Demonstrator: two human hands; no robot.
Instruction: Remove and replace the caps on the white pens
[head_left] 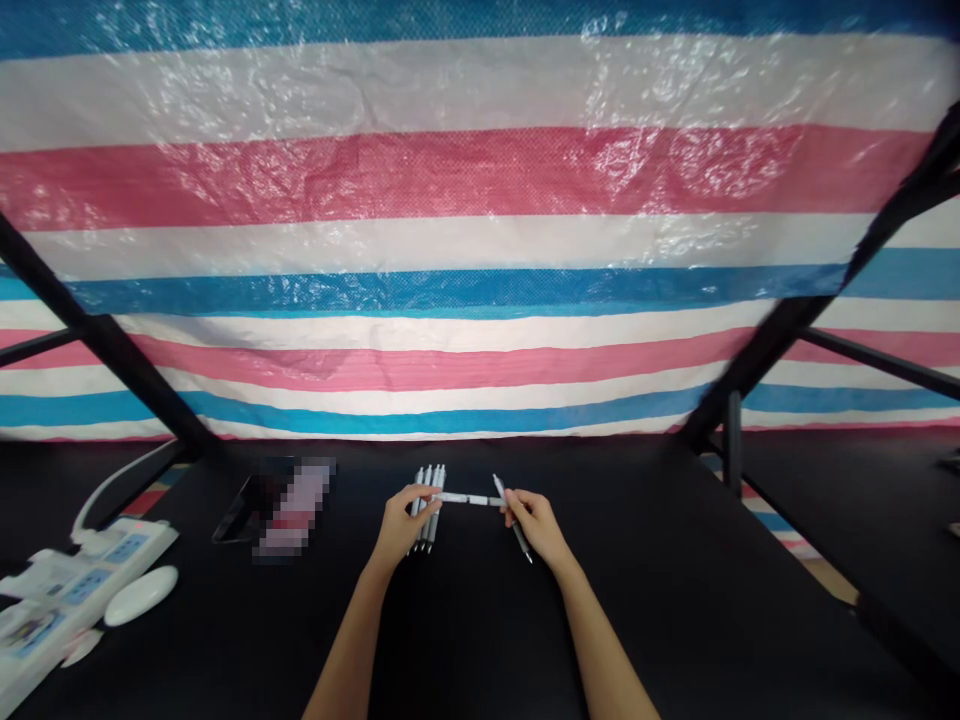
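A white and grey pen (pixel 472 499) lies level between my two hands, above the black table. Its left end is pinched in the fingers of my left hand (pixel 403 520). My right hand (pixel 536 522) has its fingers closed on the other, grey end. Beneath and beside my left hand, several similar pens (pixel 433 528) rest side by side, tips toward me. One more pen (pixel 520 540) slants under the fingers of my right hand, partly hidden; whether the hand touches it I cannot tell.
On the left are a white power strip (pixel 142 550) with plugs and a cable, a white oval object (pixel 141 596), and a dark phone-like device (pixel 244 505) beside a blurred patch. Black frame bars (pixel 150 380) stand on both sides. Behind the table (pixel 465 640) hangs a striped plastic sheet (pixel 450 180).
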